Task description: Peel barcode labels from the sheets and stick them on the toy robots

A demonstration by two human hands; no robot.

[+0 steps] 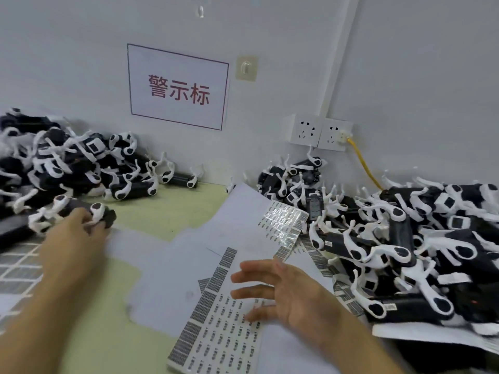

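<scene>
- The left hand curls its fingers around a black-and-white toy robot lying on the greenish table; the grip is narrow, closed on the toy's body.
- Behind and to the left of that grip, a heap of toy robots is piled against the wall.
- The right hand hovers with its fingers spread wide and holds nothing; whether the fingertips touch the paper below cannot be told.
- Right under that open hand lies a barcode label sheet, with dark barcode strips along its left edge and rows of small printed labels.
- Beyond the right hand's fingertips, a second label sheet lies with a glossy, partly peeled area.
- Plain white backing sheets lie between the two hands, overlapping one another.
- To the right of the open hand, a second heap of toy robots rests partly on the sheets.
- On the wall behind are a red-lettered sign, two sockets and a yellow cable plugged into the right one.
</scene>
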